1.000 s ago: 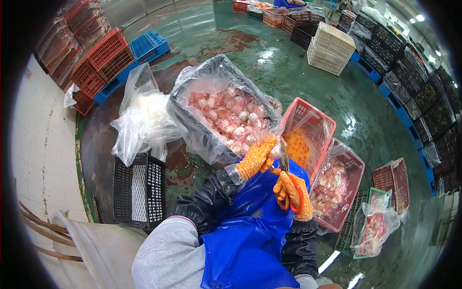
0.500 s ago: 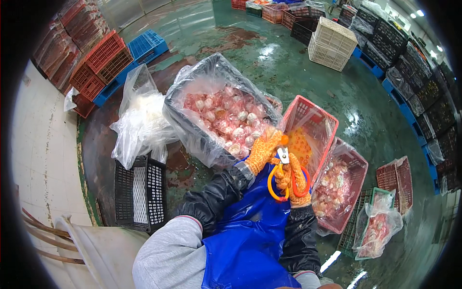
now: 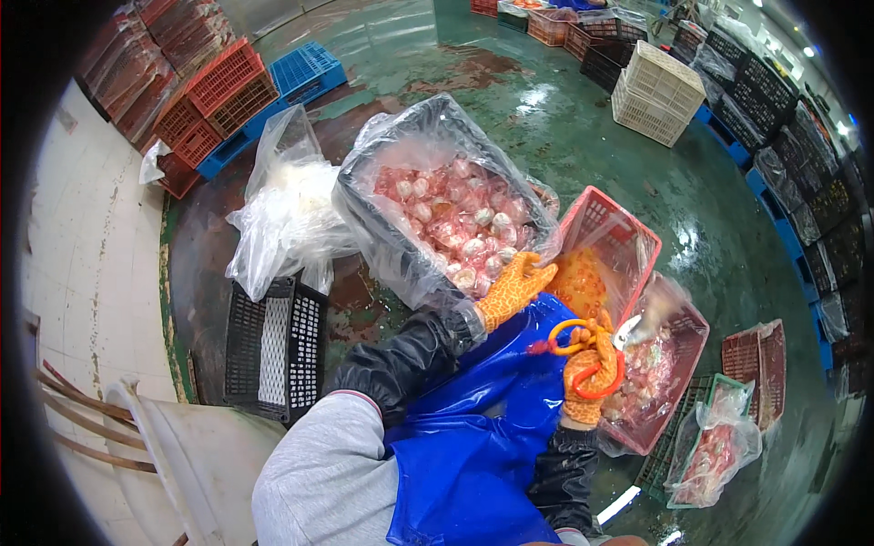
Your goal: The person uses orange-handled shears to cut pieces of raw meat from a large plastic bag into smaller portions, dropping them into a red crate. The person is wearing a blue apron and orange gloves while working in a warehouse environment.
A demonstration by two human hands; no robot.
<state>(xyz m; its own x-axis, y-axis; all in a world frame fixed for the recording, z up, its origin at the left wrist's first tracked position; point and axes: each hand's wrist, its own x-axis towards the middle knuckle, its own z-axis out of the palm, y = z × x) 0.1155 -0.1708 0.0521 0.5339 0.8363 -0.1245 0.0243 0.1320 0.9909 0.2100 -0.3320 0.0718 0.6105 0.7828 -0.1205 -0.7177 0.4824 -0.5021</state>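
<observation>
My right hand point(image 3: 590, 366), in an orange patterned glove, is closed on scissors point(image 3: 574, 337) with yellow-orange and red handles. Their pale blades point toward a pink crate point(image 3: 672, 420) lined with clear plastic and holding reddish-white pieces point(image 3: 645, 369). A small red blur point(image 3: 543, 347) shows beside the handles. My left hand point(image 3: 514, 289), gloved alike, has its fingers stretched out with nothing visible in them, at the near corner of a dark, plastic-lined crate point(image 3: 382, 238). Round whitish pieces in a red mass point(image 3: 460, 214) fill that crate. Orange-yellow matter point(image 3: 580, 278) lies in a red crate point(image 3: 648, 238) between.
White plastic bags point(image 3: 291, 214) and a black crate point(image 3: 273, 350) are on my left. To the right are a green crate point(image 3: 715, 437) and a reddish crate point(image 3: 756, 364). Cream crates point(image 3: 657, 91) stand farther back on the wet green floor point(image 3: 564, 136).
My hands have moved apart. The right one has swung the scissors rightward, toward the pink crate, and the left has opened over the dark crate's corner. The whole view has shifted slightly.
</observation>
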